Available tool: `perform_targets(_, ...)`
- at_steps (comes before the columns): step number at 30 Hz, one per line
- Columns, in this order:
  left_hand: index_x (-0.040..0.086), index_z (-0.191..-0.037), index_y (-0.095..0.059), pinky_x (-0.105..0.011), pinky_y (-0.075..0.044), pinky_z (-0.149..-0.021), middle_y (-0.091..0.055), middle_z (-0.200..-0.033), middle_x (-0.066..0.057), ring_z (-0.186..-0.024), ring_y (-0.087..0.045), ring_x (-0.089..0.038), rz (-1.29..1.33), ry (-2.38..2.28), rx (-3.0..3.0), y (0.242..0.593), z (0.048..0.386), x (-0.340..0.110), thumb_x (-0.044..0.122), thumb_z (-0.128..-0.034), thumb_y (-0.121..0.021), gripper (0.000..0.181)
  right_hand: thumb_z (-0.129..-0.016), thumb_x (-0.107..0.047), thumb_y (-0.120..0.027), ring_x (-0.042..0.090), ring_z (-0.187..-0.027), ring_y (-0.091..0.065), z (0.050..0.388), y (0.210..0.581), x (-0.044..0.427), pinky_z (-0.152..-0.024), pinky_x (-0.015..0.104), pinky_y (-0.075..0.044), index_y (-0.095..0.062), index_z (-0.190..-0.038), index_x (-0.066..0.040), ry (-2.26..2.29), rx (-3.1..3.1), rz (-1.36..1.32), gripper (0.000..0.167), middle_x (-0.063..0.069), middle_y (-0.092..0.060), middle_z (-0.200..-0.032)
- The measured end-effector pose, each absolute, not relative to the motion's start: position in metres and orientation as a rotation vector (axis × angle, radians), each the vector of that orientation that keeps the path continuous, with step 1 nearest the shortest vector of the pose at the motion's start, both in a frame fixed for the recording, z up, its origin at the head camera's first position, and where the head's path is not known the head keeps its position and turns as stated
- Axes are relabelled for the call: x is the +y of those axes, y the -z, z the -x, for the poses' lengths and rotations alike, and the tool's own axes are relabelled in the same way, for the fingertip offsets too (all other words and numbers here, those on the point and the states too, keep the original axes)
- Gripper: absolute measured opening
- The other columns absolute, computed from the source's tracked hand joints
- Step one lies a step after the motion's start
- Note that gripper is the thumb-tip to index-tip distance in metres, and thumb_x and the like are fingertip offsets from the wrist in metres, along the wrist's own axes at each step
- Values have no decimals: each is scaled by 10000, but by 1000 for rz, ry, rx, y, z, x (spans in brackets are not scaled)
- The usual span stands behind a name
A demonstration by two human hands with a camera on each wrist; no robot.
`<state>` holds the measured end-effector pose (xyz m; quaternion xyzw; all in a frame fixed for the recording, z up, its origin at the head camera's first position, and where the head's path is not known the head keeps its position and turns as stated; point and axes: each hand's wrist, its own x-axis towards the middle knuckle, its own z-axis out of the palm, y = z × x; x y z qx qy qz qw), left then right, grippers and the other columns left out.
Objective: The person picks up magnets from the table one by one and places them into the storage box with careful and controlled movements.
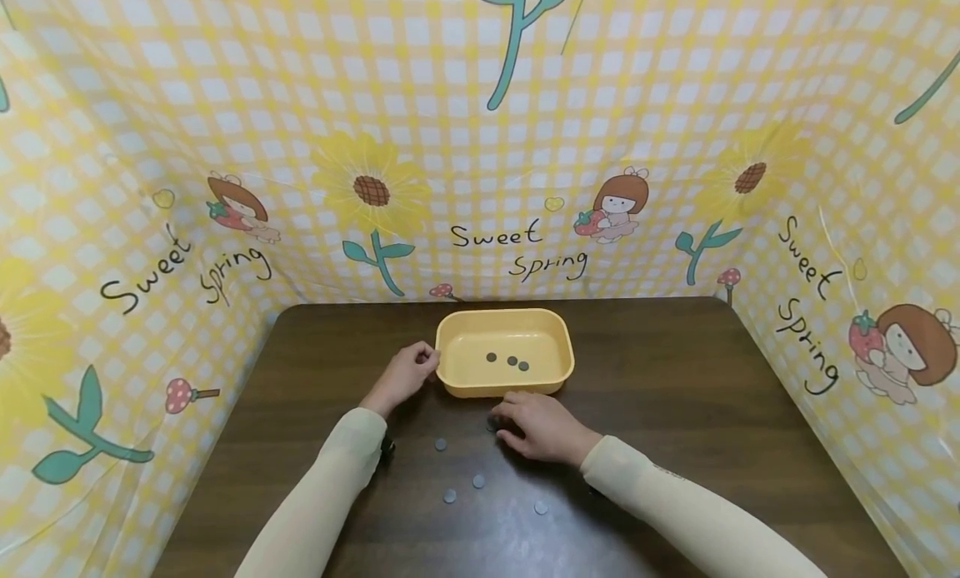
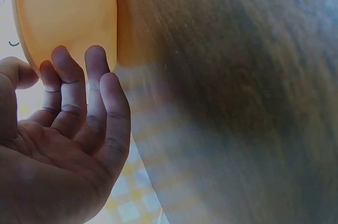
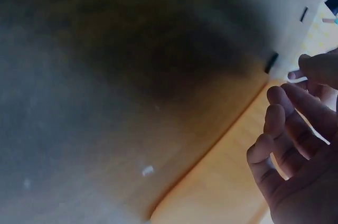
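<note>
A yellow plastic tray (image 1: pixel 465 391) stands near the table's back edge, with three dark coins (image 1: pixel 491 357) lying flat inside. My left hand (image 1: pixel 408 374) holds the tray's left end; in the left wrist view its thumb is at the rim and its curled fingers lie against the outer wall. In front of the tray, my right hand (image 1: pixel 543 428) is low over the table, its fingertips at a dark round piece (image 1: pixel 492 423) that looks like a coin. A gap shows between thumb and forefinger there. Whether the fingertips touch this piece is not clear.
Several grey coins lie scattered on the brown wooden table (image 1: pixel 645 353) between the forearms, one coin (image 1: pixel 440 445) nearer the left wrist and another coin (image 1: pixel 541 508) nearer the front. Yellow checked cloth (image 1: pixel 487 178) hangs behind the table and along both sides.
</note>
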<state>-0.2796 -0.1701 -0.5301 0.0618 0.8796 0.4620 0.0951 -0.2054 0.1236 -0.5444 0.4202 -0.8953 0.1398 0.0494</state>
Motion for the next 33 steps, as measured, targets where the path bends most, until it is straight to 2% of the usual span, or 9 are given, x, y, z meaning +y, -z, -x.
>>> perform_targets(12, 70, -1059, -660, -355, -509, -795, -729, -962, -143, -917, -693, -278, -191, -1347, 2622, 526, 281, -168, 334, -1139, -541, 301, -996, -279, -773, 159, -925, -675, 206, 547, 118, -837, 368, -561, -766, -1223, -157, -335, -2717, -1263, 258, -31, -663, -1027)
perform_targets(19, 62, -1057, -662, -345, -503, -791, -732, -959, -141, -919, -693, -282, -184, -1347, 2632, 526, 281, -166, 330, -1134, -548, 301, -983, -274, -793, 169, -919, -677, 209, 547, 115, -847, 366, -556, -775, -1159, -185, -281, -2722, -1273, 198, -41, -656, -1009)
perform_targets(26, 64, -1075, -658, -393, -527, -836, -733, -1008, -161, -969, -705, -312, -176, -1350, 2610, 528, 278, -168, 340, -1143, -534, 310, -976, -274, -805, 168, -885, -659, 208, 549, 113, -824, 365, -543, -749, -1071, -191, -240, -2705, -1268, 138, -43, -630, -958)
perform_targets(33, 75, -1066, -656, -378, -520, -828, -736, -1008, -150, -969, -708, -306, -162, -1346, 2613, 528, 278, -168, 343, -1143, -532, 304, -973, -283, -807, 180, -887, -651, 207, 550, 113, -837, 376, -542, -710, -1028, -189, -233, -2693, -1264, 146, -37, -618, -960)
